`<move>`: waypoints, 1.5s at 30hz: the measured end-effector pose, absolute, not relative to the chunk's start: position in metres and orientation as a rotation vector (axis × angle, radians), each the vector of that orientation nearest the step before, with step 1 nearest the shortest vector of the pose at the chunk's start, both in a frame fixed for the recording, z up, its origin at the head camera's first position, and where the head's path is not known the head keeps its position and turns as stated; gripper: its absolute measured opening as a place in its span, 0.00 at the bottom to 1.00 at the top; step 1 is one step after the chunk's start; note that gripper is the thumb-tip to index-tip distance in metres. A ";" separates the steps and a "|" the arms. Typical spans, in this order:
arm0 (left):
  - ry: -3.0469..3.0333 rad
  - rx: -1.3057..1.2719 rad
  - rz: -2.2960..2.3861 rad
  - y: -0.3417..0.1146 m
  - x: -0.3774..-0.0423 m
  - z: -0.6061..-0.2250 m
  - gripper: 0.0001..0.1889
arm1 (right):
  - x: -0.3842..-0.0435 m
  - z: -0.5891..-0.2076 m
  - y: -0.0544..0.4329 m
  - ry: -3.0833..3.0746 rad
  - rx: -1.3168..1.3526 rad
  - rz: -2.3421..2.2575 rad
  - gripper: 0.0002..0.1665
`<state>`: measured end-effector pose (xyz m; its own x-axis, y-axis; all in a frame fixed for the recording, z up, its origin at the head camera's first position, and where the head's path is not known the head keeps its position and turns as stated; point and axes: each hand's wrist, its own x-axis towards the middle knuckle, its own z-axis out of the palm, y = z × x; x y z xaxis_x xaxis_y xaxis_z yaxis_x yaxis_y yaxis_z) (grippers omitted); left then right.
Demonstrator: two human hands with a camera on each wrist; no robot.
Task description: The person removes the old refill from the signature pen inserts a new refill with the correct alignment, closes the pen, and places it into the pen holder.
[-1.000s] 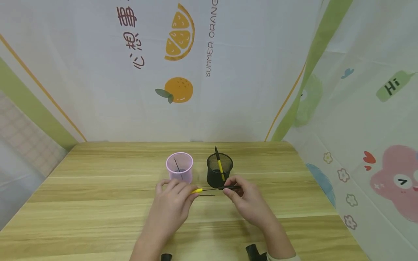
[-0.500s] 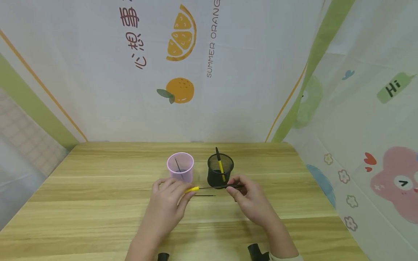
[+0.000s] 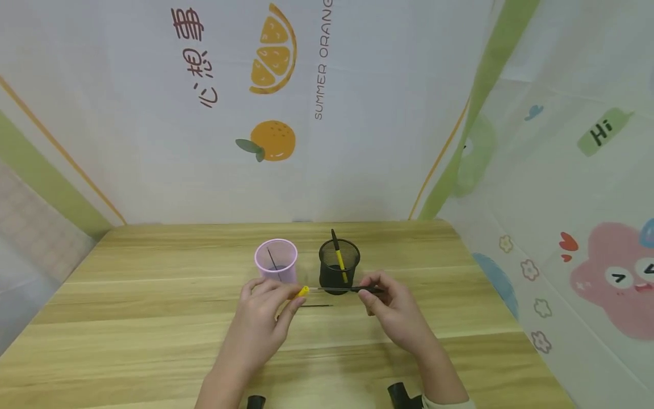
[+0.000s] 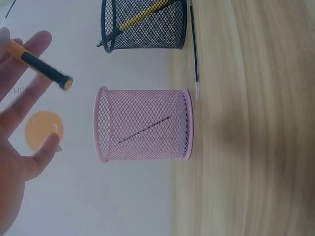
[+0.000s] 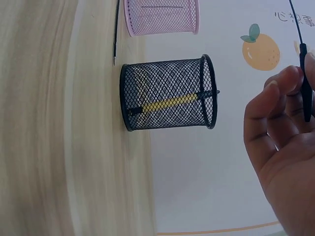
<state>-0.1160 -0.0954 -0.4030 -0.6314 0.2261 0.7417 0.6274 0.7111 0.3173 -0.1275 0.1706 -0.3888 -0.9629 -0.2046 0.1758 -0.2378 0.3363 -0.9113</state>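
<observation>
My left hand (image 3: 263, 312) pinches a yellow pen barrel (image 3: 304, 291) with a black end, its mouth tilted up and to the right. Between thumb and fingers, my right hand (image 3: 390, 312) holds the black front section (image 5: 305, 83) of a pen. From that section a thin refill (image 3: 337, 289) points left, its clear end close to the barrel's mouth; whether they touch I cannot tell. Below the hands a loose black refill (image 4: 195, 54) lies on the table. Behind them stand a pink mesh pen cup (image 4: 147, 101) and a black mesh pen cup (image 5: 170, 71).
Inside the pink cup leans another dark refill (image 4: 142, 130). A yellow and black pen (image 3: 338, 258) leans in the black cup. Two black objects, one at left (image 3: 255, 402) and one at right (image 3: 401, 396), show at the view's bottom edge. A printed cloth (image 3: 357, 159) hangs behind the wooden table.
The hands have drawn apart, and more of the refill shows out of the yellow barrel, up to its clear end. The barrel has turned from nearly level to tilted.
</observation>
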 end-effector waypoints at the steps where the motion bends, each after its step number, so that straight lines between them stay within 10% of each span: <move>1: -2.222 -0.641 -0.747 -0.096 -0.115 -0.403 0.09 | -0.127 -0.388 0.171 -2.546 0.412 1.752 0.06; 45: -3.008 -0.443 -0.279 -0.155 -0.108 -0.424 0.07 | -0.125 -0.395 0.159 -2.566 0.465 1.810 0.06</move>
<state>-0.1076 -0.1555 -0.4238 -0.9540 0.2772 0.1139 0.2934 0.9413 0.1670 -0.1247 0.1592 -0.3946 -0.9566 -0.2552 0.1408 -0.2182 0.3069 -0.9264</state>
